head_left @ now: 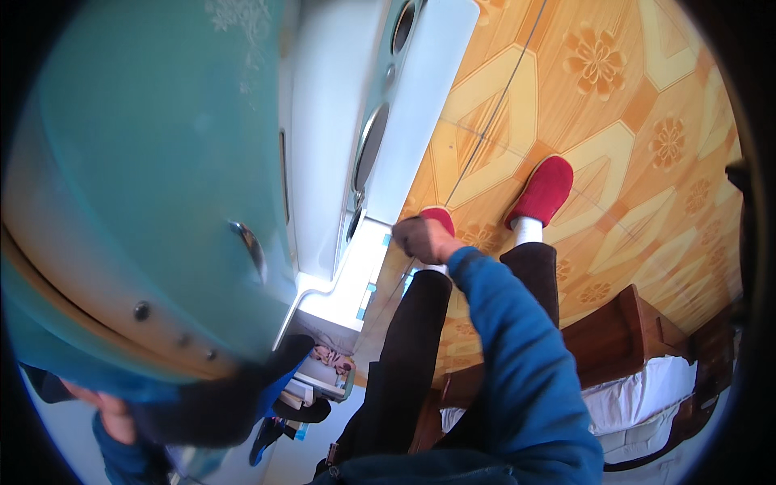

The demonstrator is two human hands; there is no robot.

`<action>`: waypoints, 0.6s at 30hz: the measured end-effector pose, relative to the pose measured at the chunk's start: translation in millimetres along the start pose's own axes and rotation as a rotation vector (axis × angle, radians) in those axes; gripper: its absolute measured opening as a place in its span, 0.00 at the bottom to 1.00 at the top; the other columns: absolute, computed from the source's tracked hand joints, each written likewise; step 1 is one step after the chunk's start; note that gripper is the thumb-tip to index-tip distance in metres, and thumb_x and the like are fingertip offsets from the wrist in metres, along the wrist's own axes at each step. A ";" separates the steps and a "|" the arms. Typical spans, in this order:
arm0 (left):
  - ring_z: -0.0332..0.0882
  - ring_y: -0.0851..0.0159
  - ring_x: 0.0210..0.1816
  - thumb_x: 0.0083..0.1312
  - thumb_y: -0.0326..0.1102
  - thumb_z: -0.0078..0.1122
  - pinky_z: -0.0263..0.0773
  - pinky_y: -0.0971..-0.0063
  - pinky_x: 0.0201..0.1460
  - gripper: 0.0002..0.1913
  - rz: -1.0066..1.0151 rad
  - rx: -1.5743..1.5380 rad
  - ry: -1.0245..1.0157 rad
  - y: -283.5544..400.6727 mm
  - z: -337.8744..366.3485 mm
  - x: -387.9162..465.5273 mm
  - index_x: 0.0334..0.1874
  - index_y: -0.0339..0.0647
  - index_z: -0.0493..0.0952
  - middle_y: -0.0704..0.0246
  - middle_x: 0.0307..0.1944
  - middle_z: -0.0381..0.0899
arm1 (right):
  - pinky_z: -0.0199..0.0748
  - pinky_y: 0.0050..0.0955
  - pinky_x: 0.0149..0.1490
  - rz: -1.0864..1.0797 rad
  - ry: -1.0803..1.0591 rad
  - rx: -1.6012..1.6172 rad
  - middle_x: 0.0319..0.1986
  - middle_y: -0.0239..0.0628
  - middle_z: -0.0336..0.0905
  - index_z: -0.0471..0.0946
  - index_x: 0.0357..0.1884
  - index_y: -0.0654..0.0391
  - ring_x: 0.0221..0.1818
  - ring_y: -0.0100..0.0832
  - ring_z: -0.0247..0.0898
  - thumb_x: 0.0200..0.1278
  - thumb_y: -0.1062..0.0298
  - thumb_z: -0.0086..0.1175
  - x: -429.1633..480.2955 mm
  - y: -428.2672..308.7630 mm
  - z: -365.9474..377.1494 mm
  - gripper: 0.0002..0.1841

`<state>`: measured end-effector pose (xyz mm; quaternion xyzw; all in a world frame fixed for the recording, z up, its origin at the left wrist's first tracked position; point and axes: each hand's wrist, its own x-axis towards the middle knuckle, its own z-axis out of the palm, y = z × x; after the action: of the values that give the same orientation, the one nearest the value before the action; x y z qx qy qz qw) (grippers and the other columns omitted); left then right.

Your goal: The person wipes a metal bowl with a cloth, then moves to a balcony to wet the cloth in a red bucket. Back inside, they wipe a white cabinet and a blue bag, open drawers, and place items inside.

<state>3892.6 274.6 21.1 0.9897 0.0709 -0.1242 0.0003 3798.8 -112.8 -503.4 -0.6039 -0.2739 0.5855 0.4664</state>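
Note:
At the lower left, my left hand (115,415) has its fingers against a black-and-blue item (200,409). It seems to hold that item, which is blurred, so its kind is not clear. The teal cabinet door (163,151) rises just above it, with a curved metal handle (248,248). My right hand (421,238), in a blue sleeve, hangs in front of my left foot, close to a brightly lit white panel (351,267). Its fingers are curled and in shadow. Whether anything is in them cannot be seen.
White drawer fronts (418,121) with oval trim stand left of my feet. Below lies a container (330,388) with pink patterned cloth and dark items. My red slippers (542,188) rest on flower-patterned floor tiles (597,60). Behind me is brown wooden furniture (612,333) with white cloth (642,391).

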 end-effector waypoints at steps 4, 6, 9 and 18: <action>0.56 0.51 0.75 0.71 0.55 0.52 0.51 0.58 0.77 0.41 0.011 -0.002 0.031 4.6 17.8 13.7 0.79 0.39 0.52 0.56 0.76 0.56 | 0.75 0.36 0.40 0.121 0.930 0.088 0.26 0.34 0.82 0.80 0.33 0.51 0.32 0.40 0.80 0.61 0.67 0.54 3.3 -31.0 -142.4 0.04; 0.56 0.51 0.76 0.71 0.55 0.52 0.51 0.58 0.77 0.41 0.011 0.001 0.024 5.7 18.6 15.6 0.79 0.39 0.52 0.56 0.77 0.56 | 0.76 0.33 0.40 -0.031 1.127 0.340 0.29 0.30 0.83 0.82 0.36 0.50 0.33 0.33 0.80 0.58 0.65 0.59 26.1 -43.0 -239.2 0.05; 0.55 0.50 0.76 0.71 0.55 0.51 0.50 0.58 0.77 0.41 -0.003 0.010 0.000 6.4 7.0 9.0 0.79 0.39 0.52 0.56 0.77 0.56 | 0.75 0.40 0.45 -0.260 0.985 -1.025 0.35 0.40 0.78 0.81 0.39 0.53 0.42 0.46 0.75 0.53 0.73 0.60 81.5 -58.0 -350.2 0.10; 0.54 0.50 0.77 0.70 0.56 0.51 0.49 0.57 0.77 0.41 -0.051 -0.010 -0.082 2.1 -22.8 -17.5 0.79 0.39 0.53 0.55 0.77 0.55 | 0.78 0.48 0.39 0.563 1.158 -0.503 0.34 0.44 0.80 0.73 0.49 0.58 0.33 0.47 0.80 0.68 0.61 0.52 135.4 30.8 -168.4 0.13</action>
<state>3881.7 270.5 47.5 0.9816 0.0967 -0.1645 0.0049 3976.5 -47.7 -612.1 -0.9572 0.0590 0.1861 0.2135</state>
